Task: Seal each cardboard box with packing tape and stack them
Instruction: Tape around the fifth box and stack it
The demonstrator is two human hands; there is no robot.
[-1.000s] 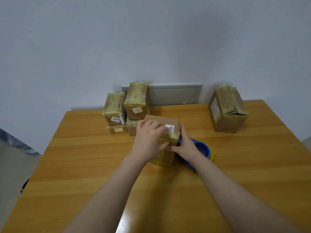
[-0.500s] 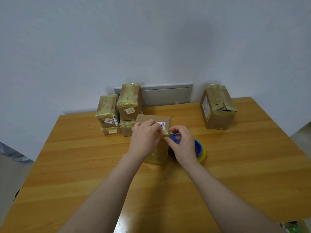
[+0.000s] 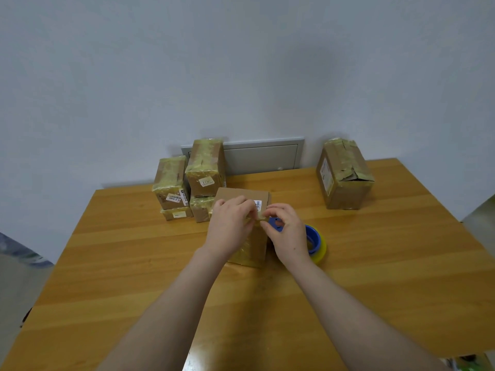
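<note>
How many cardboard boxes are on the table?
6 boxes: four in the back-left stack, one centre box under the left hand and right hand, one big box back right. More may hide behind it.

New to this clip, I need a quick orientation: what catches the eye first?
Two hands meet at the middle of the table: the left hand and right hand pinch a tape strip at the top edge of a brown box. A blue and yellow tape dispenser lies right of it; a stack of taped boxes stands behind at the left.
</note>
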